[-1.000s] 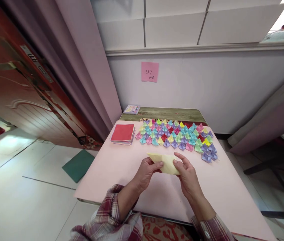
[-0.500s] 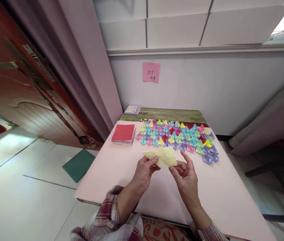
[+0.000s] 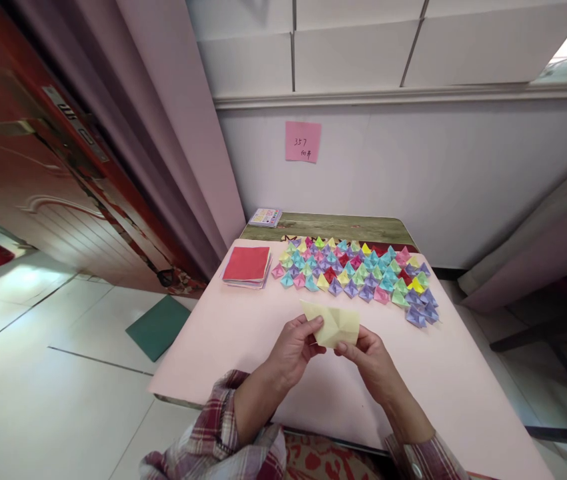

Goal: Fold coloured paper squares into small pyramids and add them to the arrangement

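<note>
A folded pale yellow paper is held just above the pink table top. My left hand pinches its left side with thumb and fingers. From the right, my right hand grips its lower right edge. Beyond the hands, several small folded paper shapes in many colours lie in rows. A stack of square sheets with a red one on top sits at the far left of the table.
A small printed pack lies on the wooden strip at the table's back. A pink note is stuck to the wall. A green sheet lies on the floor, left of the table. A dark door stands at left.
The yellow paper has been folded smaller, from a long strip into a compact shape. My right hand let go for a moment and now grips the paper again, close to my left hand.
</note>
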